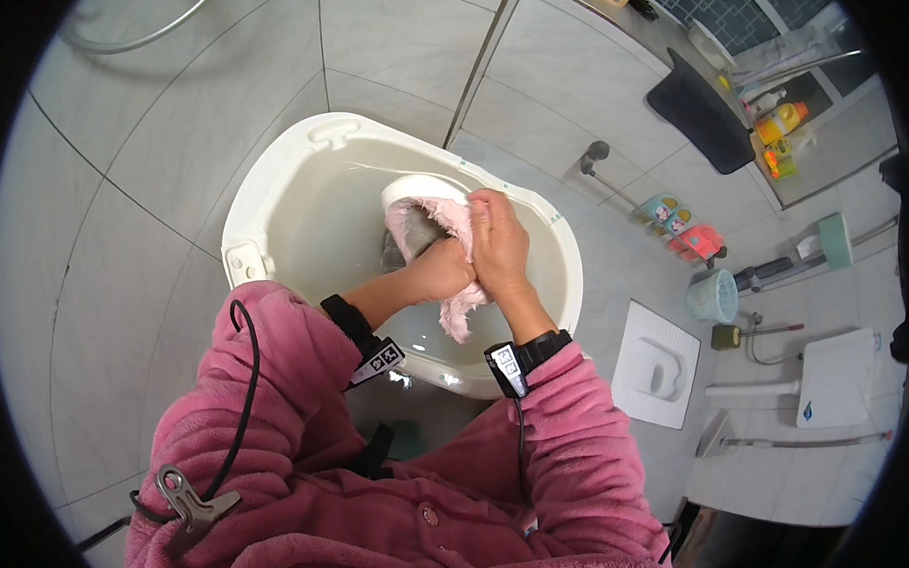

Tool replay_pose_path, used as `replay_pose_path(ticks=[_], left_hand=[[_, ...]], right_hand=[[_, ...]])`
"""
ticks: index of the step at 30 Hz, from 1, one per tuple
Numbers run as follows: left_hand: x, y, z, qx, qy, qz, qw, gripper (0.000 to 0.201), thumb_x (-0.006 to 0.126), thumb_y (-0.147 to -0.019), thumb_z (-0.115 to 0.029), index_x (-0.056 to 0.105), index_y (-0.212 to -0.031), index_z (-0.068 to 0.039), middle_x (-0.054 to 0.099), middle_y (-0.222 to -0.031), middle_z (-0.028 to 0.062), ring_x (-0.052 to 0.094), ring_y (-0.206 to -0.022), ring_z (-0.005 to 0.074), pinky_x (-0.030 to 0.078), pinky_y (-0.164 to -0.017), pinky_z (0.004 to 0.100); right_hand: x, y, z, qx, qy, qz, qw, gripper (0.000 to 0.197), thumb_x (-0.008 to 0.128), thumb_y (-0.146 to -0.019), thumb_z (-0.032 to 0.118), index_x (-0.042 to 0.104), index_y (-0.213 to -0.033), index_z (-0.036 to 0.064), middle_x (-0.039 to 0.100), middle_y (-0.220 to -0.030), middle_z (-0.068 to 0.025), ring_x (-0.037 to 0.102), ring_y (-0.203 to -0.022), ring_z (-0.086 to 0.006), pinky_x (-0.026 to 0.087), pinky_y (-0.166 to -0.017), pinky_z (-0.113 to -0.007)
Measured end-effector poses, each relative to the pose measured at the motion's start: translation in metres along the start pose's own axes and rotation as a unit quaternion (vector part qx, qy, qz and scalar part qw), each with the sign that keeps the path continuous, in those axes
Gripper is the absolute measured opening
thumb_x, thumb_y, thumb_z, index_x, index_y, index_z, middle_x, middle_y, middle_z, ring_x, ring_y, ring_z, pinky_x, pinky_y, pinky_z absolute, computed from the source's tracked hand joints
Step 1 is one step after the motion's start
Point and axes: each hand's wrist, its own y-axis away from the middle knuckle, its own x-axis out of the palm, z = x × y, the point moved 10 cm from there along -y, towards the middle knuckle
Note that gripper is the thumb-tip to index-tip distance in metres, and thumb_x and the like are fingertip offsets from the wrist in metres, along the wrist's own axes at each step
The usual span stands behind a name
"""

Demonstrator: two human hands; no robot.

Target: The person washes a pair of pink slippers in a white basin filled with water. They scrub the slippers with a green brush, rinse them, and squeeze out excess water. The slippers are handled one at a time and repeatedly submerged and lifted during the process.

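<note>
A pink fluffy slipper (459,219) with a thick white edge and a greyish inside is tilted over a white plastic tub (246,181). Cloudy water (323,249) stands in the tub. My right hand (499,244) is closed over the slipper's right side, thumb near the white edge. My left hand (442,271) makes a fist in the pink pile, its fingertips hidden; a tuft hangs below it. Something grey and ridged (392,254) shows beside the slipper, too little of it to name.
Tiled wall rises behind and left of the tub. At right are a squat toilet (659,366), a light-blue basket (712,297), a white cistern (836,379) and a shower head (595,153). Bottles (781,122) stand on the window ledge. A black cable (250,391) runs along my left sleeve.
</note>
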Motion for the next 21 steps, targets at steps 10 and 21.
replay_pose_path(ticks=[10, 21], left_hand=[[-0.009, 0.009, -0.036, 0.312, -0.046, -0.135, 0.939, 0.052, 0.066, -0.090, -0.023, 0.049, -0.134, 0.000, 0.054, -0.134, 0.0235, 0.053, -0.124, 0.0378, 0.044, -0.102, 0.0452], [-0.035, 0.003, -0.014, 0.105, -0.141, -0.116, 0.978, 0.020, 0.060, -0.083, -0.007, 0.068, -0.094, 0.008, 0.069, -0.090, 0.0273, 0.069, -0.089, 0.0412, 0.054, -0.081, 0.0453]], right_hand=[[0.017, 0.010, 0.065, -0.244, 0.051, 0.054, 0.967, 0.028, 0.061, -0.092, 0.011, 0.071, -0.118, 0.0123, 0.063, -0.130, -0.0040, 0.056, -0.110, -0.0310, 0.037, -0.103, -0.043], [-0.015, 0.020, 0.031, -0.230, 0.030, -0.025, 0.972, 0.024, 0.056, -0.097, 0.001, 0.070, -0.114, 0.0073, 0.065, -0.112, -0.0125, 0.059, -0.105, -0.0325, 0.046, -0.095, -0.040]])
